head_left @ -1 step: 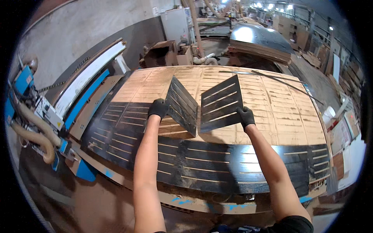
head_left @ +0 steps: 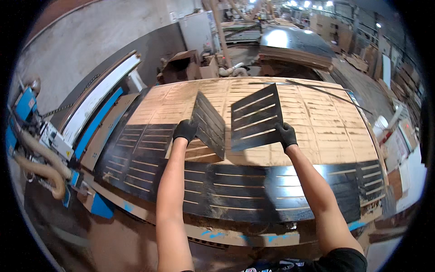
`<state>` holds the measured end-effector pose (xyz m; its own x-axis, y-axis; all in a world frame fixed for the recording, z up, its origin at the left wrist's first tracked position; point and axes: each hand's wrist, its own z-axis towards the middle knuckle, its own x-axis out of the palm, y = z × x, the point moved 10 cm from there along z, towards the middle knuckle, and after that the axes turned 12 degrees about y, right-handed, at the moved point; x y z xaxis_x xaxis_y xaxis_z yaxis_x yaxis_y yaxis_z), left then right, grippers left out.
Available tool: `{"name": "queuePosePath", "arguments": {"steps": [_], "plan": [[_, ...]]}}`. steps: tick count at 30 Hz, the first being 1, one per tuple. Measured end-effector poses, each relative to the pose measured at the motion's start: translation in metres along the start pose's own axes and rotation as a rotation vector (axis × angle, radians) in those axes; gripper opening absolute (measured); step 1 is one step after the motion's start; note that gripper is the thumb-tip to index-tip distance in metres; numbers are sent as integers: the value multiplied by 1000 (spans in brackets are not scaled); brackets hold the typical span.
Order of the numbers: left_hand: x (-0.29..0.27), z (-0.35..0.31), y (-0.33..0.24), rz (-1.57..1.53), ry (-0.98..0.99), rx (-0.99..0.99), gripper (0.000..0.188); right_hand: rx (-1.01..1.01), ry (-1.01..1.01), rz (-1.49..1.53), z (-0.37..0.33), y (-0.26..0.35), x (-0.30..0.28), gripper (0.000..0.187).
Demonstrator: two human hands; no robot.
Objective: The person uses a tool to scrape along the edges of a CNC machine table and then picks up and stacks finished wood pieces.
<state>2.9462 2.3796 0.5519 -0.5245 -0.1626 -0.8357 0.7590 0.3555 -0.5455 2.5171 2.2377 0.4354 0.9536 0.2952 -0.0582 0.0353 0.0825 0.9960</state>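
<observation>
Both my hands wear black gloves and grip a thin, dark slotted panel each. Closed on the outer edge of the left slotted panel [head_left: 207, 124] is my left hand [head_left: 185, 131]; this panel slants steeply, with its face toward the right. My right hand [head_left: 286, 135] grips the right edge of the right slotted panel [head_left: 256, 119], which is tilted up with a narrow gap between the two. Below them, more dark slotted panels [head_left: 240, 186] lie in rows along the near side of a wide, wood-coloured machine bed [head_left: 308, 131].
Dark thin strips [head_left: 328, 94] lie across the bed's far right. At left stands a blue and white machine gantry [head_left: 97, 122] with ribbed hoses [head_left: 43, 131]. A stack of dark sheets [head_left: 297, 47] is beyond the bed. A white bucket [head_left: 381, 123] stands at the right.
The view has shifted a little, so the bed's far side appears slightly farther left. Both panels stay in my hands, at nearly the same tilt.
</observation>
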Motion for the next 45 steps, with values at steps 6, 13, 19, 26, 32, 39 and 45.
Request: {"name": "queuePosePath", "arguments": {"steps": [6,13,19,26,32,39,45], "plan": [[20,-7,-9,-15,-9,126,38,29,-99,431,-116,12,-88,19],[76,-64,-4,-1185,23,21,36,179,-423,126,-275,-14,-261,52],[162,-149,-17,-1574,173,61,17,346,-536,-424,-403,-34,-346,64],[248,-279,-67,-1609,64,-57,24,295,-525,154,-468,-134,-409,39],[319,-353,-89,-1555,108,-255,23,209,-294,-649,-441,-127,-436,38],[389,-400,-161,-1560,180,-144,32,327,-131,-900,-431,-80,-421,40],[448,-427,-224,-1603,302,-247,36,313,-205,-902,-437,-92,-431,34]]}}
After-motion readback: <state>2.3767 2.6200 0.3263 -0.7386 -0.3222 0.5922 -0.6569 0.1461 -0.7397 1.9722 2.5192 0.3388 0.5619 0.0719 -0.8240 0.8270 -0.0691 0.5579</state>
